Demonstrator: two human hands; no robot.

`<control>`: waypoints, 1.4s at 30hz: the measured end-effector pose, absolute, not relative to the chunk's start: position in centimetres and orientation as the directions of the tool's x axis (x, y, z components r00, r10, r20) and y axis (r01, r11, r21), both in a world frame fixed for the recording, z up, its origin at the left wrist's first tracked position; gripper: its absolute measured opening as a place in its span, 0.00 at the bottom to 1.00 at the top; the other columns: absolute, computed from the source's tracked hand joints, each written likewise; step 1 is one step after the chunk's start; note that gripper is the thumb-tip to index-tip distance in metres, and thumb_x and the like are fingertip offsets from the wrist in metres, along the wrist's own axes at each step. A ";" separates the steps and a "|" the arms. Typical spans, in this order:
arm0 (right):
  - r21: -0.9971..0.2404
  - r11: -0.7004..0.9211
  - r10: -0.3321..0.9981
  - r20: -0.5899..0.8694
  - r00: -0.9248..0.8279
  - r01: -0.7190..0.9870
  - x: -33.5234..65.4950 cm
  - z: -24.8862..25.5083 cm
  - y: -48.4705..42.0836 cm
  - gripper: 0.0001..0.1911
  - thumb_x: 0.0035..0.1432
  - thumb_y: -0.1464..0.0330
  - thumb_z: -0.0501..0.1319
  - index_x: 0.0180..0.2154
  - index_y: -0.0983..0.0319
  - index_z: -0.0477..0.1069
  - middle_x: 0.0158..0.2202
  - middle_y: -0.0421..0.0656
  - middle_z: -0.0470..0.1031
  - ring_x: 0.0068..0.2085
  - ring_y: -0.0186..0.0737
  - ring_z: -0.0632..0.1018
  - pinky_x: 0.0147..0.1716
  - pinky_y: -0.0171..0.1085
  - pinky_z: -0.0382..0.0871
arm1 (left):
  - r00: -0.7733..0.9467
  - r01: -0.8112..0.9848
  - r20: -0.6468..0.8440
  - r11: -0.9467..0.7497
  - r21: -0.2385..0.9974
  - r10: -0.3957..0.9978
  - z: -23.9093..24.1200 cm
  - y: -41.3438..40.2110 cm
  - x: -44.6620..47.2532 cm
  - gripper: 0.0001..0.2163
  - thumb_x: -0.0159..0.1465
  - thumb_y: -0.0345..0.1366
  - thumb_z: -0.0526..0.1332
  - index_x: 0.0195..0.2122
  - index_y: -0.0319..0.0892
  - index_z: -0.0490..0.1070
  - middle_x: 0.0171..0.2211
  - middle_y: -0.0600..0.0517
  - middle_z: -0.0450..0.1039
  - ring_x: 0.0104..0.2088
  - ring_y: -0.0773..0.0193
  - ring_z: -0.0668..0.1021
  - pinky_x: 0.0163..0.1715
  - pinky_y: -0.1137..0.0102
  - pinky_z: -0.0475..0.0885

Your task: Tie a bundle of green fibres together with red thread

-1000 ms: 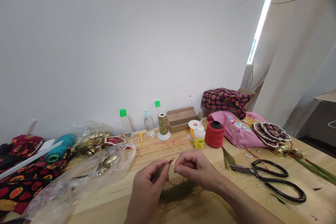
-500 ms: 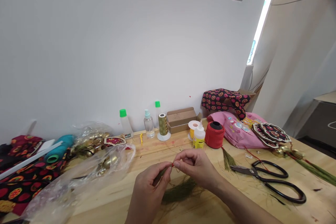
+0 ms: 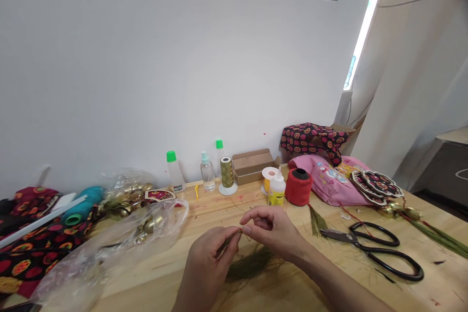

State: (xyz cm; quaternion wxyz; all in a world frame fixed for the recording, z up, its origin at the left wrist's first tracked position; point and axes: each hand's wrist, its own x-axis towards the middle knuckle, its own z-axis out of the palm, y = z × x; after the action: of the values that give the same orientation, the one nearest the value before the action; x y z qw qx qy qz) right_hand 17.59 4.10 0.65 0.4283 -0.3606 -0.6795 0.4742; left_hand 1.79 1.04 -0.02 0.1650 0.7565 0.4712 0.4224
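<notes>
My left hand (image 3: 208, 261) is closed in a pinch around a small green thread tassel (image 3: 227, 242), its top end at the fingertips. Against that end, the thumb and index finger of my right hand (image 3: 276, 235) are pinched together, with a thin thread loop (image 3: 249, 237) hanging just below. The fingertips of both hands meet and cover most of the tassel's tip. Under them lies a loose bundle of green threads (image 3: 250, 265) on the wooden table (image 3: 157, 273). Right of my right hand are black-handled scissors (image 3: 345, 237) and another green tassel (image 3: 316, 222).
Behind my hands stand a glue bottle (image 3: 277, 193), a red thread spool (image 3: 298, 189), a green-gold spool (image 3: 227, 174) and a cardboard box (image 3: 252, 165). A plastic bag (image 3: 124, 239) with brass bells is at left. A pink bag (image 3: 325, 185) and embroidered pieces (image 3: 382, 185) lie at right.
The red bit at the tassel's tip, visible between my fingertips before, is now covered by them. Both hands stay in nearly the same place.
</notes>
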 end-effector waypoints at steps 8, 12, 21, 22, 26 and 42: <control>-0.577 0.759 0.651 0.652 -0.389 0.303 17.8 0.9 3.8 0.05 0.45 0.75 0.56 0.25 0.64 0.70 0.16 0.33 0.53 0.19 0.26 0.57 0.19 0.28 0.50 | 0.080 0.460 0.308 -0.309 0.832 0.948 0.2 0.9 2.3 0.07 0.54 0.37 0.57 0.28 0.43 0.74 0.20 0.54 0.72 0.22 0.66 0.72 0.23 0.74 0.66; -0.510 0.805 0.593 0.693 -0.410 0.301 17.9 1.0 3.8 0.05 0.46 0.76 0.55 0.24 0.64 0.69 0.17 0.33 0.54 0.19 0.26 0.58 0.19 0.28 0.50 | -0.095 0.209 0.151 -0.128 0.969 0.984 0.6 1.2 2.5 0.07 0.49 0.39 0.61 0.26 0.41 0.74 0.15 0.57 0.67 0.20 0.68 0.70 0.21 0.76 0.66; -0.900 0.416 0.877 0.359 -0.319 0.132 17.5 1.2 3.7 0.12 0.50 0.64 0.56 0.34 0.65 0.69 0.21 0.36 0.58 0.20 0.28 0.58 0.17 0.28 0.51 | -0.126 0.044 0.106 -0.101 0.994 0.986 1.0 1.3 2.3 0.06 0.47 0.37 0.63 0.24 0.41 0.75 0.14 0.58 0.65 0.18 0.71 0.67 0.21 0.78 0.64; -0.908 0.396 0.883 0.337 -0.326 0.135 17.3 1.1 3.6 0.12 0.50 0.63 0.57 0.34 0.65 0.70 0.21 0.37 0.60 0.21 0.28 0.58 0.17 0.28 0.51 | -0.117 0.052 0.113 -0.108 0.993 0.987 1.0 1.3 2.3 0.06 0.47 0.37 0.63 0.24 0.41 0.75 0.14 0.58 0.65 0.19 0.71 0.67 0.21 0.78 0.64; -0.877 0.439 0.875 0.367 -0.316 0.196 16.6 0.8 3.4 0.09 0.50 0.67 0.57 0.27 0.65 0.73 0.20 0.39 0.67 0.21 0.29 0.61 0.19 0.29 0.54 | -0.110 0.055 0.118 -0.112 0.992 0.987 0.9 1.2 2.5 0.07 0.47 0.37 0.63 0.25 0.41 0.76 0.14 0.58 0.66 0.20 0.69 0.68 0.23 0.77 0.65; -0.565 0.720 0.694 0.605 -0.391 0.403 17.4 1.0 2.8 0.08 0.54 0.73 0.52 0.26 0.63 0.69 0.23 0.40 0.67 0.26 0.32 0.67 0.26 0.31 0.58 | -0.024 -0.001 0.002 -0.002 1.000 1.000 0.4 1.7 2.6 0.10 0.47 0.39 0.63 0.27 0.37 0.75 0.12 0.60 0.58 0.15 0.74 0.58 0.14 0.77 0.53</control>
State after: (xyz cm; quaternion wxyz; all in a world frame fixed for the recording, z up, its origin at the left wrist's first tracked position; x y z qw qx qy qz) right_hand 17.38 2.84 1.02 0.4382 -0.3356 -0.8173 0.1655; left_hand 2.62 1.72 0.36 0.4935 0.4943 0.5052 0.5069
